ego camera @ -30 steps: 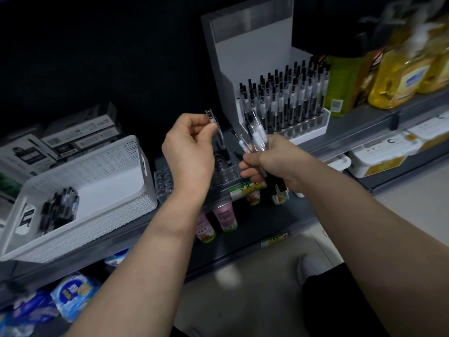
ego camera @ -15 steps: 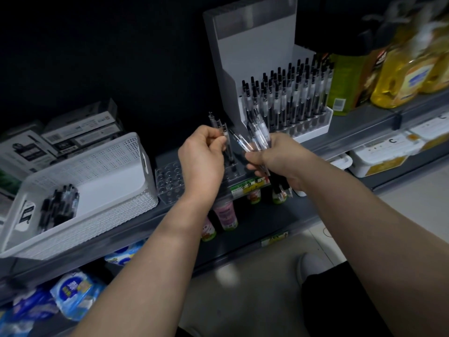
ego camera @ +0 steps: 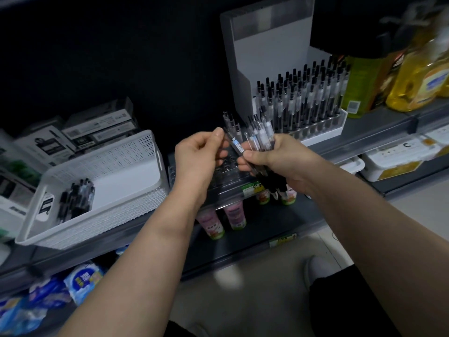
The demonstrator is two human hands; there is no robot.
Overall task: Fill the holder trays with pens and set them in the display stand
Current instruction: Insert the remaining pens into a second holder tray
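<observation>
A grey shelf (ego camera: 379,121) carried stacked boxes (ego camera: 97,127) at the left, a white basket (ego camera: 136,166) beside them, a clear tray (ego camera: 228,182) at its front edge, a grey stand (ego camera: 267,57) behind, and yellow bottles (ego camera: 413,76) at the right.

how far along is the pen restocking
Done: one filled tray sits in the display stand. In hand: the right hand holds a bundle of pens while the left hand pinches one pen from it, above the clear holder tray. Left: that tray has only a few pens standing in it, and loose pens lie in the basket.
</observation>
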